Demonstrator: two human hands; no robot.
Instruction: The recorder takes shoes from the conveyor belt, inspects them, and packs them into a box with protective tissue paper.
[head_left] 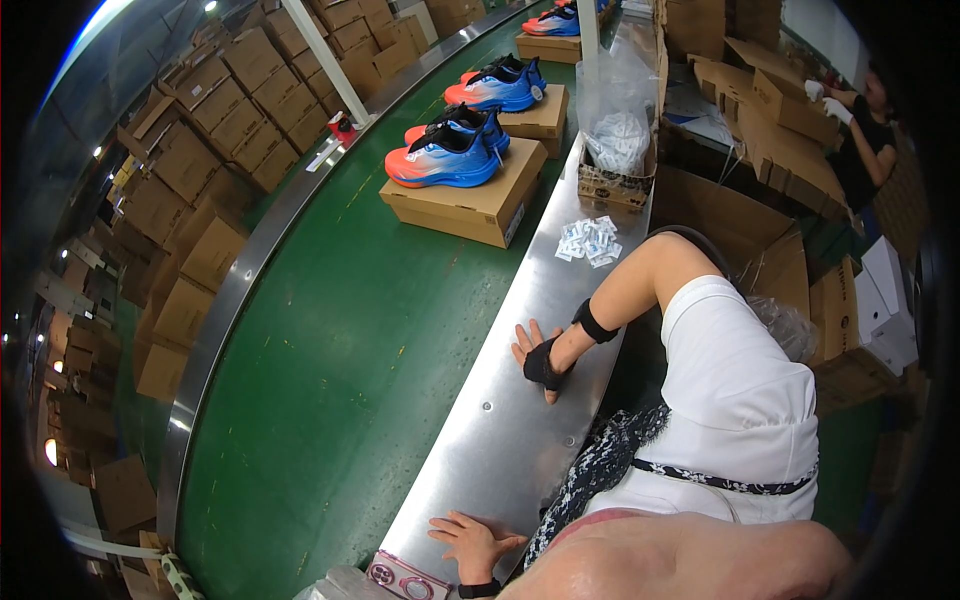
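Along the green conveyor belt [330,350] runs a metal ledge [470,460], and both my hands rest on it. My right hand [545,362], in a black wrist brace, lies flat with its fingers spread. Lower in the view, my left hand [470,545], with a black band at the wrist, is open too, beside a phone in a pink case [412,583]. Neither hand holds anything. Beyond my right hand lies a loose pile of small white packets [590,241]. The nearest pair of orange-and-blue running shoes [445,160] stands on a brown shoebox [460,208] on the belt.
More shoes on boxes [500,85] stand farther up the belt. An open carton [612,185] holds bagged white packets at the ledge's far end. Stacked cartons [190,160] line the far left. At the right, a co-worker [870,150] in white gloves handles cardboard.
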